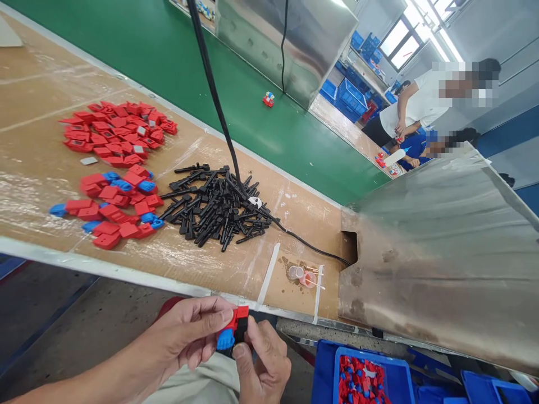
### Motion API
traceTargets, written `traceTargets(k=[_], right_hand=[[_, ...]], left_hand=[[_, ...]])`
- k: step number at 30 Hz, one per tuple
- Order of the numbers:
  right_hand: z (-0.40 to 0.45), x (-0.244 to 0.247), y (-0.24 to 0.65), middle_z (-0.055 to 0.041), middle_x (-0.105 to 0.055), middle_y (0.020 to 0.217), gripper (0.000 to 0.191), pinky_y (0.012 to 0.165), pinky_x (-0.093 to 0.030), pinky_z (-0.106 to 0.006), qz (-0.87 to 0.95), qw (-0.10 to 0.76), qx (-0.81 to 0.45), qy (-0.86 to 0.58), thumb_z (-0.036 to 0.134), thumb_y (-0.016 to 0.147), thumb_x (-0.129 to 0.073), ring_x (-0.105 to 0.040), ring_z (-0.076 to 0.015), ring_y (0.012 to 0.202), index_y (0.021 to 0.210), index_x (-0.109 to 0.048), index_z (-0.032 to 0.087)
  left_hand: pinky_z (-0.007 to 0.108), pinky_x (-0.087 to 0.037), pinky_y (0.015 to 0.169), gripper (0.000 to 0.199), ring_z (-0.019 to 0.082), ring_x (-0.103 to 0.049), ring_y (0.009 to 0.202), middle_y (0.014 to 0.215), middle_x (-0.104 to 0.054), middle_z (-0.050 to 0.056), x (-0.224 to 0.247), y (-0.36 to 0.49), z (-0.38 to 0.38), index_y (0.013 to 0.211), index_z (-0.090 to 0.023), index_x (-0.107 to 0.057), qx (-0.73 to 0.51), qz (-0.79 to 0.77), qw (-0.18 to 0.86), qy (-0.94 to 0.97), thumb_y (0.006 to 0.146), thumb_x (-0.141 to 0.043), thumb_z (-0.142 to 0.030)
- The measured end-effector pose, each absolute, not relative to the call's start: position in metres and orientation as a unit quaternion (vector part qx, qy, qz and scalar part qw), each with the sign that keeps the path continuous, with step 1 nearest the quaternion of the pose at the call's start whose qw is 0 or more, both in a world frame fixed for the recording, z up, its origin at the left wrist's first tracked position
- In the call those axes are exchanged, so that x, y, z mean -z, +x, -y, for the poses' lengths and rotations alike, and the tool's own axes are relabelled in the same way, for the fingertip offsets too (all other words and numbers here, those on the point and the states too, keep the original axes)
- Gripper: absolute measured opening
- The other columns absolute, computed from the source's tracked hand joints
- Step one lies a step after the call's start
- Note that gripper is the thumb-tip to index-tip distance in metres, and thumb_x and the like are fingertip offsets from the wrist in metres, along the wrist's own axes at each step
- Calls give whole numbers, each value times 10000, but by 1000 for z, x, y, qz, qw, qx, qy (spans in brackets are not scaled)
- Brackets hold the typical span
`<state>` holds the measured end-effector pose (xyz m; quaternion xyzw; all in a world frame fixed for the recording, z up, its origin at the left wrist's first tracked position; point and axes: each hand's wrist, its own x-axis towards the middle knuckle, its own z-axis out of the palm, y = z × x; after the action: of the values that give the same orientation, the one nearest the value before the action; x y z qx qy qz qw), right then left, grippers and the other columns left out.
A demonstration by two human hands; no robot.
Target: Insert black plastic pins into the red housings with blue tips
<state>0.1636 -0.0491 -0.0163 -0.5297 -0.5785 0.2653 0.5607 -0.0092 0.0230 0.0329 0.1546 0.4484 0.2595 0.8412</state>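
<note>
Between my two hands, just off the table's front edge, is a small red toy part point(240, 312) with a blue fist point(225, 339) at its lower end. My left hand point(191, 328) pinches the red part between thumb and fingers. My right hand point(263, 359) grips a black plastic piece point(241, 330) that sits against the red part; whether the two are joined I cannot tell. On the table beyond lie a pile of black gun-like pieces point(214, 207), a group of red parts with blue fists point(112, 227), and a heap of red pieces point(120, 132).
Two small cups point(308, 279) with cotton swabs stand near the table edge. A black cable point(214, 95) crosses the black pile. Metal housing point(433, 258) rises at right; a blue bin point(406, 373) of red parts sits below. Past the green belt point(168, 73), two people work.
</note>
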Motion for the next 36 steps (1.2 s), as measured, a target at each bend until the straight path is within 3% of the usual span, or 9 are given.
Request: traceTargets(k=[3, 7, 10, 16, 20, 25, 28, 36], right_hand=[[42, 17, 159, 35, -639, 668, 312, 520, -512, -232, 547, 598, -311, -497, 493, 1075, -741, -579, -141, 571, 1378, -808, 465], [47, 33, 156, 27, -626, 683, 307, 431, -480, -216, 481, 618, -373, -498, 526, 1030, -785, -564, -132, 527, 1315, -852, 433], [56, 46, 159, 20, -637, 717, 322, 445, -519, -221, 459, 616, -400, -501, 511, 1024, -795, -589, -139, 556, 1333, -842, 435], [59, 40, 169, -19, -755, 798, 270, 646, -604, -299, 549, 555, -286, -556, 420, 1091, -730, -689, -184, 679, 1327, -855, 382], [50, 24, 165, 27, -684, 731, 359, 574, -513, -263, 613, 561, -222, -510, 322, 1135, -649, -599, -155, 595, 1461, -760, 422], [49, 21, 157, 38, -570, 721, 431, 520, -377, -262, 623, 560, -165, -521, 222, 1122, -629, -473, -147, 582, 1494, -730, 415], [53, 26, 157, 37, -539, 713, 486, 539, -370, -278, 633, 542, -140, -534, 175, 1095, -639, -471, -157, 595, 1513, -715, 412], [49, 26, 164, 46, -515, 719, 457, 547, -345, -286, 651, 522, -192, -516, 276, 1136, -612, -478, -155, 584, 1547, -672, 468]], left_hand=[[142, -351, 413, 784, 78, -437, 461, 487, -579, -46, -37, -9, -25, 836, -165, -836, -253, -442, 840, 188, 494, -1030, -843], [160, -390, 430, 780, 86, -510, 474, 579, -699, 0, -39, -5, -29, 812, -172, -816, -252, -424, 853, 174, 472, -1041, -837], [164, -400, 436, 760, 89, -536, 477, 599, -734, 14, -40, -2, -32, 774, -176, -794, -259, -409, 859, 164, 476, -1047, -827], [160, -417, 463, 734, 85, -562, 480, 584, -720, 3, -36, -2, -33, 758, -169, -807, -263, -398, 864, 161, 486, -1060, -802], [158, -418, 484, 681, 79, -534, 484, 583, -705, -5, -36, -5, -32, 756, -176, -840, -258, -394, 864, 177, 531, -1059, -780], [166, -459, 531, 682, 78, -497, 499, 587, -662, -29, -41, -10, -30, 780, -186, -869, -255, -416, 851, 193, 531, -1047, -796], [166, -464, 536, 698, 75, -475, 505, 593, -628, -38, -40, -10, -29, 763, -182, -871, -258, -431, 843, 191, 509, -1045, -808], [165, -423, 453, 612, 71, -403, 467, 563, -602, -22, -18, -3, -26, 727, -187, -875, -297, -401, 850, 171, 537, -1079, -732]])
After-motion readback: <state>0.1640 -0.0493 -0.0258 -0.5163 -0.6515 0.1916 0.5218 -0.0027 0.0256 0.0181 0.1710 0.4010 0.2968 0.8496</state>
